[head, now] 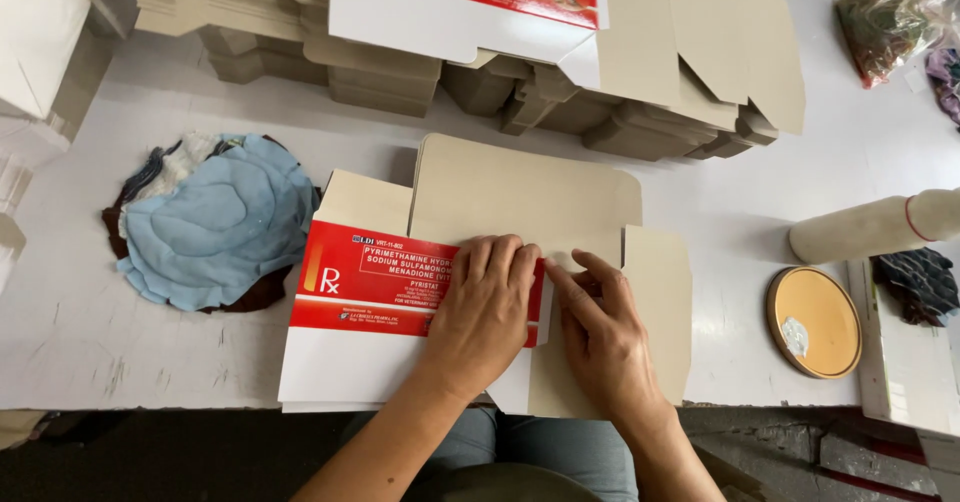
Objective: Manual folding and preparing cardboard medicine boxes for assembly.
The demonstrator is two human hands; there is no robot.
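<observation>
A flat red-and-white carton blank with grey-brown inner flaps lies at the white table's near edge. My left hand presses palm-down on its folded printed panel, fingers together. My right hand rests just to the right, fingertips pressing the fold line where the printed panel meets the plain cardboard flap. Neither hand lifts the carton; both push it flat against the table.
Stacks of unfolded carton blanks fill the far side. A round blue cloth pad lies at left. At right sit a round yellow-brown lid, a beige roll and a plastic bag. White boxes stand far left.
</observation>
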